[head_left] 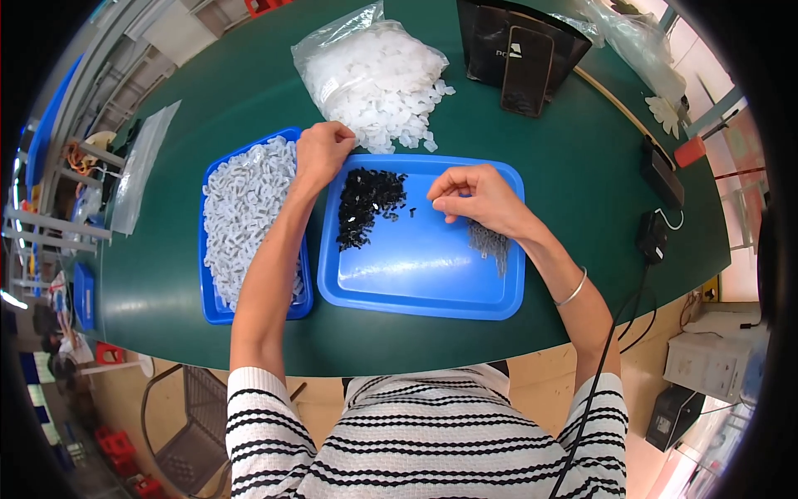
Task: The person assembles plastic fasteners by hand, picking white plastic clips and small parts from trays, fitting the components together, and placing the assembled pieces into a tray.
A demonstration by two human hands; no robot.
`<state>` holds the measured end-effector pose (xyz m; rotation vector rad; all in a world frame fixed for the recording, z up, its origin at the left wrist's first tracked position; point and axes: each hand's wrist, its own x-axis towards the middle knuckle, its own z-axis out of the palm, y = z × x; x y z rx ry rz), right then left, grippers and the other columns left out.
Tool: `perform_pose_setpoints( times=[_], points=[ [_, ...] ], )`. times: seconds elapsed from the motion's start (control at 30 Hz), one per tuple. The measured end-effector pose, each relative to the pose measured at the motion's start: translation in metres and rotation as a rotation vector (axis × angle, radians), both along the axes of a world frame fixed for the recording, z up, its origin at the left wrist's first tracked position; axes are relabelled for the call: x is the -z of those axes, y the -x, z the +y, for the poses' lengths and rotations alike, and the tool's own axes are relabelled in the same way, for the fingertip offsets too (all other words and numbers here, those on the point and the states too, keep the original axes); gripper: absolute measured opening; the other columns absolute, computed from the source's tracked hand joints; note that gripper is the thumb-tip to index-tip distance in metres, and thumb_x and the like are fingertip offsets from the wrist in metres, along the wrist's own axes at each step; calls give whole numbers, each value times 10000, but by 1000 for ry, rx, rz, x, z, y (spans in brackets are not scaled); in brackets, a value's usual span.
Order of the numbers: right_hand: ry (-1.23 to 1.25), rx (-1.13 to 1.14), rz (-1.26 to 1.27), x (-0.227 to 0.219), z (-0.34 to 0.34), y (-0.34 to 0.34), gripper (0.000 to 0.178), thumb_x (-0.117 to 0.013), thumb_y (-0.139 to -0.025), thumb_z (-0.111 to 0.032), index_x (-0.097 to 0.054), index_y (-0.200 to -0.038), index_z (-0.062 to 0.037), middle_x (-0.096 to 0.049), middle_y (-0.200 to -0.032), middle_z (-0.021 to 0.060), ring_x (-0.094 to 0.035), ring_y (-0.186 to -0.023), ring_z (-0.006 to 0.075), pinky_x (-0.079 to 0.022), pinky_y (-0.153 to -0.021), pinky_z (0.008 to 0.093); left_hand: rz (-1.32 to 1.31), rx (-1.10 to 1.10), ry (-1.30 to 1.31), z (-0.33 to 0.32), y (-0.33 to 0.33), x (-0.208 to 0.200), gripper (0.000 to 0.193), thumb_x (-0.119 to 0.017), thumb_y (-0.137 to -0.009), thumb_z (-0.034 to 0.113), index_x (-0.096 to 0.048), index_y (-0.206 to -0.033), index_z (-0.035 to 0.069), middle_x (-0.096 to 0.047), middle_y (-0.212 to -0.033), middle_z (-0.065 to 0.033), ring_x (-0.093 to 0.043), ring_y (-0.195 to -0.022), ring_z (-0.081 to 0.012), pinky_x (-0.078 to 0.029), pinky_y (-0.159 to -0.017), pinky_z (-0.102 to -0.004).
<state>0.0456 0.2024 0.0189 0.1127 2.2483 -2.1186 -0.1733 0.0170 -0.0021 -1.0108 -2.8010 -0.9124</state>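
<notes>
My left hand (322, 154) is closed in a pinch at the near edge of a pile of small translucent white plastic pieces (391, 87), which spill from a clear bag. Whatever its fingertips hold is too small to make out. Over the blue tray (424, 304), my right hand (478, 198) has its thumb and fingers curled together; anything between them is hidden. Small black parts (366, 204) lie heaped in the tray's left side. Thin grey metal pieces (490, 245) lie at its right, partly under my right hand. A deeper blue bin (218, 314) of light grey plastic parts (241, 208) stands beneath my left forearm.
A phone (527, 71) leans on a black box-like stand (482, 41) at the back. Flat plastic bags (143, 166) lie at the far left. Toward the right edge sit black power adapters (652, 237) with cables, and one cable hangs down past my right arm.
</notes>
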Motion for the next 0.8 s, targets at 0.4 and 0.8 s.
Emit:
perform_pose_setpoints(
  times=[0.4,0.8],
  points=[
    [156,157,138,7,-27,-19,74,-654,-897,-56,-645,-941,3,-625,-916,36,-586,-825,90,-530,-708,233,-975,131,-770,-4,-134,-16,272,-655,-896,93,-663,-1158,22,-700,-952,-40,-618,-862,-85,-473,-739,-233],
    [-97,314,211,8,-42,-25,158,-639,-877,19,-555,-1009,8,-561,-958,31,-560,-866,90,-546,-719,234,-1048,30,-935,2,-155,0,150,-692,-873,53,-651,-1009,6,-685,-910,-52,-627,-785,-87,-512,-706,-223]
  ],
)
